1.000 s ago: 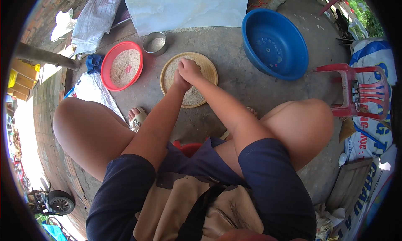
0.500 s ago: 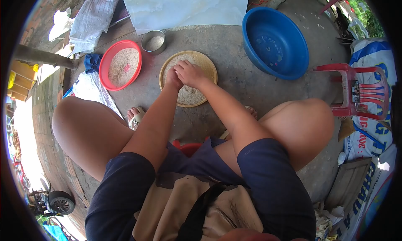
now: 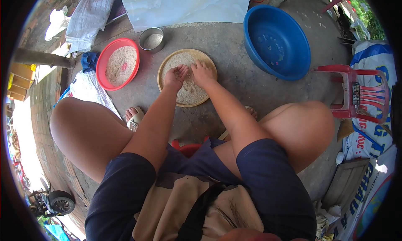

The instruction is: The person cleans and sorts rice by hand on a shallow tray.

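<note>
A round woven bamboo tray (image 3: 212, 85) lies on the floor in front of my feet, spread with white rice (image 3: 190, 94). Over its left half my left hand (image 3: 176, 76) is turned palm up, fingers stretched and slightly curled, with no grip on anything. Beside it, my right hand (image 3: 202, 73) reaches palm down, its fingers apart and touching or just above the rice. A small gap separates the two hands. Whether a few grains lie in the left palm is too small to tell.
To the left stand a red basin (image 3: 99, 69) of rice and a metal bowl (image 3: 142, 42) with rice. A large blue basin (image 3: 293, 44) sits at the right, near a red plastic chair (image 3: 346, 90). A marbled panel (image 3: 184, 6) lies at the back.
My hands were clasped together over the tray and have now parted. The left palm has turned upward; the right hand has moved slightly right and its fingers have spread.
</note>
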Available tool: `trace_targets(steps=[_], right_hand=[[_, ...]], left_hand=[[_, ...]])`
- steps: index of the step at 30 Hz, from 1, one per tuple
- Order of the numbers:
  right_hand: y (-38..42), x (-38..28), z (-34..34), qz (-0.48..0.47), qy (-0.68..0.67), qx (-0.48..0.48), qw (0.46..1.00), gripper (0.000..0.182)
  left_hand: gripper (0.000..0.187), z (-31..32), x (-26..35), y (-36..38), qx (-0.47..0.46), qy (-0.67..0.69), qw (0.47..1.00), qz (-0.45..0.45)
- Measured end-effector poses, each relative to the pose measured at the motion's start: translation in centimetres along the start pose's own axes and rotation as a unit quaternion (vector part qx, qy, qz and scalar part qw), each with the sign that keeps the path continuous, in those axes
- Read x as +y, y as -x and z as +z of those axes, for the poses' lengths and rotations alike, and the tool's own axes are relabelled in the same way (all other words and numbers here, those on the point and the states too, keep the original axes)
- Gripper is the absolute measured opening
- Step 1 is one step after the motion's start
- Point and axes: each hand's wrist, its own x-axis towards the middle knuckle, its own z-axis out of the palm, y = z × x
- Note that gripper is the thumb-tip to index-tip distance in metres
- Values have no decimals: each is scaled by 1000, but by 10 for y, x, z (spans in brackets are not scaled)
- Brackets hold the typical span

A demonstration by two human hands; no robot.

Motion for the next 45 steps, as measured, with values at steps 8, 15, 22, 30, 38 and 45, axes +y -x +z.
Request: trace_targets(steps=[8,15,22,30,38,45], right_hand=[[-6,-9,3,38,1,-96,995,73],[-10,-12,-2,25,0,-99,995,76],[-11,-11,4,30,-14,-93,995,75],[-2,-10,-2,51,-17,-90,994,73],[5,-8,15,27,-29,-49,998,55],[17,-7,14,-59,9,-20,998,23]], left_hand=[[30,6,-3,0,-20,-5,1000,2],[31,14,7,-5,-13,-13,999,28],[33,60,54,-26,21,-10,994,103],[44,95,135,-48,180,-281,890,310],[26,30,61,-26,148,-309,897,278],[30,-9,20,-8,61,-261,963,36]])
